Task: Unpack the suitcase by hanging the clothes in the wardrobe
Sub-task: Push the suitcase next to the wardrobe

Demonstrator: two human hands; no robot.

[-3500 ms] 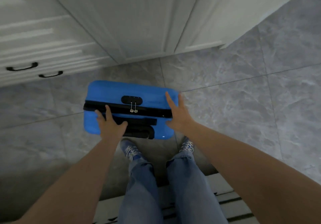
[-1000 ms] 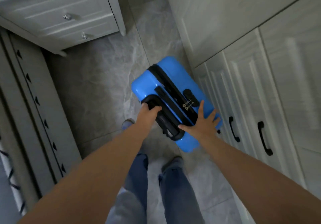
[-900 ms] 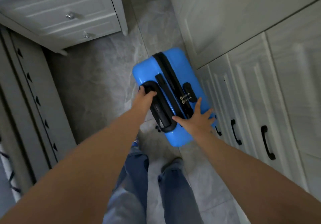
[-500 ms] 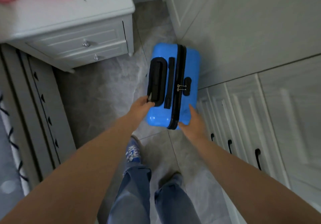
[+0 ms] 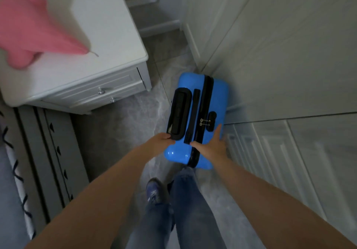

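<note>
we've got our left hand [image 5: 161, 140] hooked on the pull handle [image 5: 178, 113], right hand [image 5: 213, 145] spread flat on the closed blue suitcase [image 5: 220, 94], wardrobe [image 5: 280, 65] just right of it.

- No words, brand marks or numbers can be read anywhere here.
- The dark lock [image 5: 211, 118] on the blue suitcase [image 5: 195, 117], just beyond the right hand [image 5: 214, 146], shows no legible digits.
- The sneaker [image 5: 154, 192] below both hands carries pale marks, too blurred to read.
</note>
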